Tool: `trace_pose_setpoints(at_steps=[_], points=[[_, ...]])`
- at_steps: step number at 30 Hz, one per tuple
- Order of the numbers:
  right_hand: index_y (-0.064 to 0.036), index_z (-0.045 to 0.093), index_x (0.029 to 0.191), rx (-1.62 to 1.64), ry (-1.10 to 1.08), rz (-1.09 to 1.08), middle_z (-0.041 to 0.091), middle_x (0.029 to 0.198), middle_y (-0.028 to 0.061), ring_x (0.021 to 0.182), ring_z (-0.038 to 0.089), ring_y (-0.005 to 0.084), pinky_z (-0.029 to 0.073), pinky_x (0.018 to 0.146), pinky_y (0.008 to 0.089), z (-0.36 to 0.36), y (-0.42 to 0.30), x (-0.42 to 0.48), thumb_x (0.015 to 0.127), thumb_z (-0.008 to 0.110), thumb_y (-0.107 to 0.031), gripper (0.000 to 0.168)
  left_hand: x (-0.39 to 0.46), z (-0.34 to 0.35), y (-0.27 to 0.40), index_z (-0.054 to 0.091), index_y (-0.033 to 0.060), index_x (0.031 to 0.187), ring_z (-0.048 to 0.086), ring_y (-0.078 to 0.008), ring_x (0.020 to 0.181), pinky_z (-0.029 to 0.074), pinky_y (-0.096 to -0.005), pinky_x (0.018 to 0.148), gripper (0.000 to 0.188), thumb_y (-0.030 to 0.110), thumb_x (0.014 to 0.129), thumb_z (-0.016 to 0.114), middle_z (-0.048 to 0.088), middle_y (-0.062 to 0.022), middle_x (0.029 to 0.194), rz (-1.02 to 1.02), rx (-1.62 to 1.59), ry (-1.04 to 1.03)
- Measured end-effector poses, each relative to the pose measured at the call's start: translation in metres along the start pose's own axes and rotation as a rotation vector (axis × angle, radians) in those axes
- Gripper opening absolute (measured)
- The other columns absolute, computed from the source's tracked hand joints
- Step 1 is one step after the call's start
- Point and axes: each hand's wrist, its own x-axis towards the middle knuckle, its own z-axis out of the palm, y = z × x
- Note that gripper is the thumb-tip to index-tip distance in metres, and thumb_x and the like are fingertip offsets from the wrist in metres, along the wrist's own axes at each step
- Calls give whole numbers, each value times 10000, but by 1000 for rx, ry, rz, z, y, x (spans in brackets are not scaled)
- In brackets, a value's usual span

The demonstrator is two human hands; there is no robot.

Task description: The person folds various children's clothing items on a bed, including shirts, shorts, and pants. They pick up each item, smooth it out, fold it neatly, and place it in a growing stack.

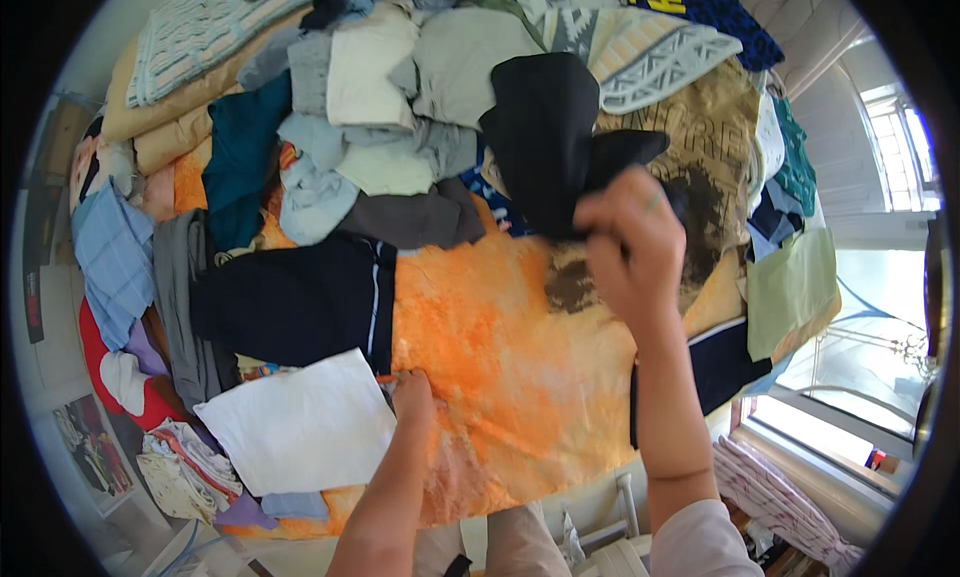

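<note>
My right hand [634, 236] is raised over the bed and gripping a black garment [547, 142], which hangs in the air; both are slightly blurred. My left hand [414, 395] rests low on the orange patterned bedsheet [487, 337], beside the right edge of a flat white cloth [300, 419]. A thin orange item [388, 379] shows at its fingers; whether they hold it I cannot tell. Above the white cloth lies a dark navy garment [292, 299] with a white stripe. Behind the black garment is a brown garment [712, 142] with raised lettering.
Piled clothes cover the far side, among them a cream garment [371, 67] and a dark teal one [244, 164]. Grey trousers [184, 299] and a blue checked cloth [116, 254] lie left. A light green cloth [791, 296] hangs at the right edge, near a window [900, 146].
</note>
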Motion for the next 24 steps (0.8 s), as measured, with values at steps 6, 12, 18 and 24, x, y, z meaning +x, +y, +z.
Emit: trace_pose_setpoints(at_steps=[6,12,18,24], points=[[-68,570,725,94,-769,254,444,676,70,670,485,248,411,575,324,-36,-64,-172,548,566,-16,184,0,5,6,468,37,940,525,-289,910,455,-331,741,506,232,562,741,488,-164,1009,-32,-39,17],[-63,556,898,150,-585,1055,509,833,80,810,499,268,424,674,339,-33,-73,-341,655,625,-94,255,-1,12,2,468,28,895,535,-325,861,448,-366,715,266,39,655,582,488,-184,977,84,43,153],[-14,442,1019,-478,-4,986,475,992,175,900,479,305,404,748,376,-15,-48,-365,624,689,-175,493,-24,11,-5,451,33,845,535,-318,804,440,-376,682,250,94,655,602,517,-168,885,91,-105,298],[-22,516,894,-216,-188,1173,563,801,174,758,541,323,431,663,361,-4,-32,-372,658,662,-187,323,-77,16,18,466,24,907,549,-202,747,425,-272,669,266,201,742,578,545,-119,845,187,-711,275]])
